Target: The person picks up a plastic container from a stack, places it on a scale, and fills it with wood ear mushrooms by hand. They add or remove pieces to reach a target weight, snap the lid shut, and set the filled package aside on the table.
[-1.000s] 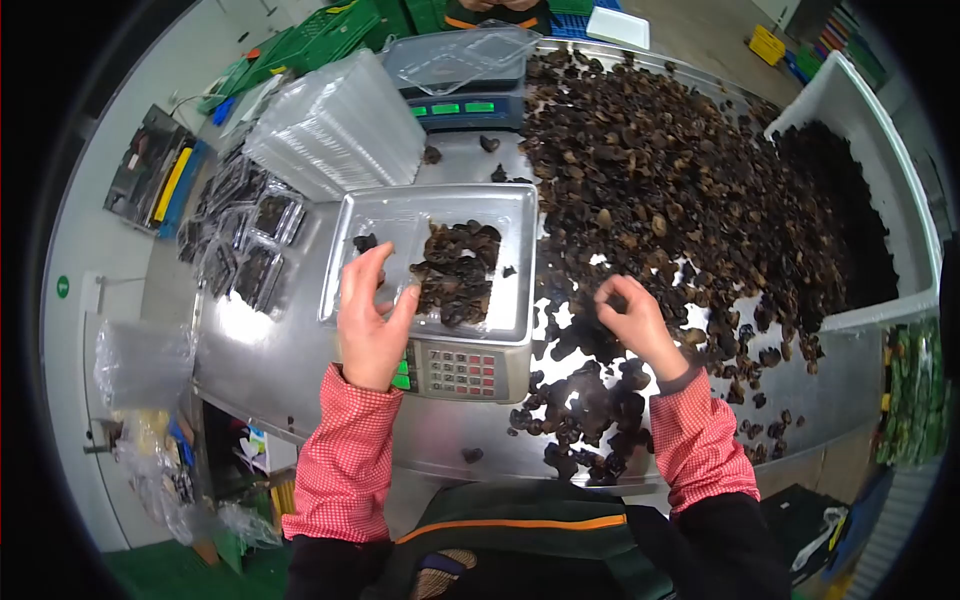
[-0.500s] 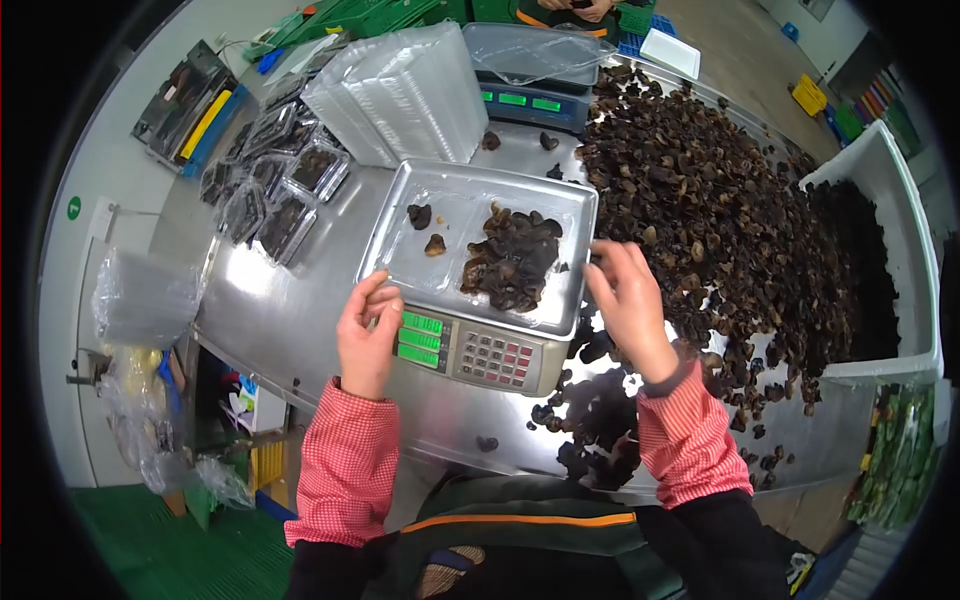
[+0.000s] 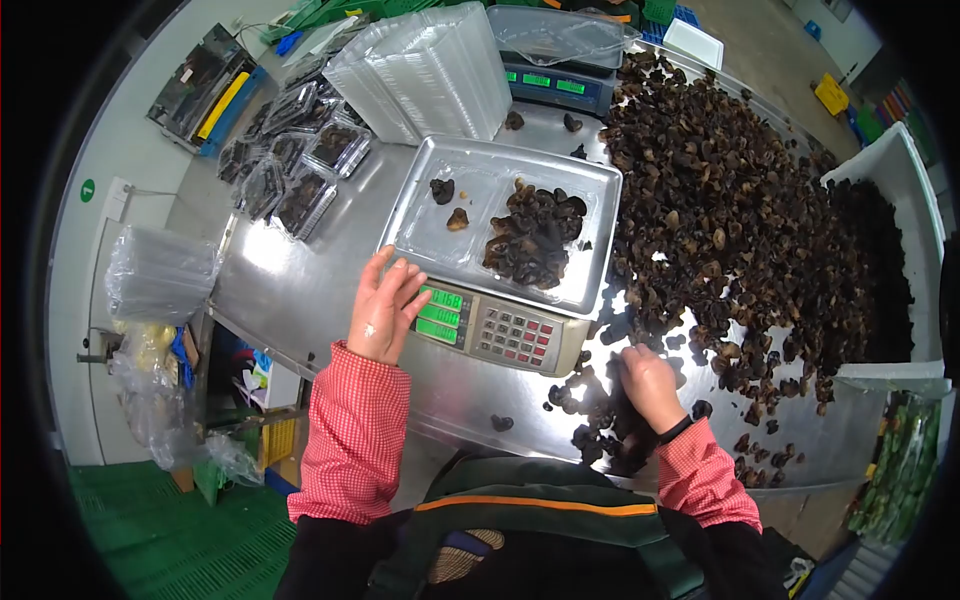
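Observation:
A clear plastic container [image 3: 440,215] lies on the metal tray [image 3: 600,235] of a weighing scale [image 3: 565,345]. Dark mushroom pieces [image 3: 537,235] are heaped in its right part, with two single pieces on the left. My left hand [image 3: 383,305] is at the tray's front left corner, beside the green displays, its fingers apart and holding nothing visible. Right of the scale, my right hand [image 3: 652,385] reaches down to loose dark pieces [image 3: 612,420] on the steel table; its fingertips are bent and partly hidden, so any grip is unclear.
Stacked clear containers [image 3: 420,75] stand behind the scale, beside a second scale [image 3: 555,85]. Filled packs [image 3: 305,200] lie at the left. A large mushroom heap [image 3: 730,220] and a white bin [image 3: 895,250] are at the right. Part of another person shows at the top.
My right hand has moved from the tray's right edge down to the loose pieces. My left hand's fingers have spread. The whole view has shifted slightly.

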The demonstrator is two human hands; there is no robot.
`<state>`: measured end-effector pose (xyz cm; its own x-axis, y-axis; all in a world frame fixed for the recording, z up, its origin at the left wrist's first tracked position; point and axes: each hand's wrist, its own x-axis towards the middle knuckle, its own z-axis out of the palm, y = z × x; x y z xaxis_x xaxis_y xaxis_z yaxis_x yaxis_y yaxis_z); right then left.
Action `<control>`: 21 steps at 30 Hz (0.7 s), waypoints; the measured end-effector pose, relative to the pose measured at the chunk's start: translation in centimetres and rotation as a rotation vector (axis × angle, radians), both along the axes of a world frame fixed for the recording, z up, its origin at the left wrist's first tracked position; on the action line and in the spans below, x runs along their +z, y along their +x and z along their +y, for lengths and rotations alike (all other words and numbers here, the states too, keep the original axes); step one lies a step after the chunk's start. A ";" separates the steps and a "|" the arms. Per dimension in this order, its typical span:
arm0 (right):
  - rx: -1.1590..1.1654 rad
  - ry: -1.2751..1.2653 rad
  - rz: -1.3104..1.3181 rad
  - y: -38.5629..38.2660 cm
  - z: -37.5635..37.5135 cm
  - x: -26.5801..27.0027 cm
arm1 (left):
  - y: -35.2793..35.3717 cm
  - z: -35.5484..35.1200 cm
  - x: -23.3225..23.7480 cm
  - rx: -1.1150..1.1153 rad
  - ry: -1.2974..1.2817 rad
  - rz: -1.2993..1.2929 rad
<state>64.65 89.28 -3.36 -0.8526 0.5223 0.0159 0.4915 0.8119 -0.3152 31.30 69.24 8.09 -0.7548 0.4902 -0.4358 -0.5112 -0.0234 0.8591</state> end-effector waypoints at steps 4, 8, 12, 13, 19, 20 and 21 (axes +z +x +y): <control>-0.013 0.005 -0.024 -0.4 1.6 1.5 | -0.8 1.1 -0.6 0.051 0.073 -0.180; -0.067 -0.067 0.091 -4.0 3.1 6.4 | -3.3 2.6 -2.9 0.139 0.078 -0.291; -0.064 -0.111 0.296 -9.4 4.3 9.6 | -5.4 3.1 -5.0 0.127 0.068 -0.232; -0.050 -0.107 0.315 -10.8 4.5 10.1 | -5.3 3.4 -4.6 0.145 0.065 -0.205; -0.219 -0.424 0.609 -16.2 7.6 9.9 | -2.8 4.8 -1.3 0.181 -0.004 0.211; -0.265 -0.461 0.623 -16.6 8.8 9.3 | -2.1 5.0 -1.3 0.156 -0.022 0.310; -0.311 -0.497 0.635 -17.1 9.9 8.7 | -1.1 5.2 -1.4 0.112 -0.040 0.489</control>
<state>47.55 99.22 5.39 -0.5770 0.8032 0.1484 0.2790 0.3645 -0.8884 30.17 74.42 6.69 -0.9223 0.3850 -0.0346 -0.0448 -0.0174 0.9988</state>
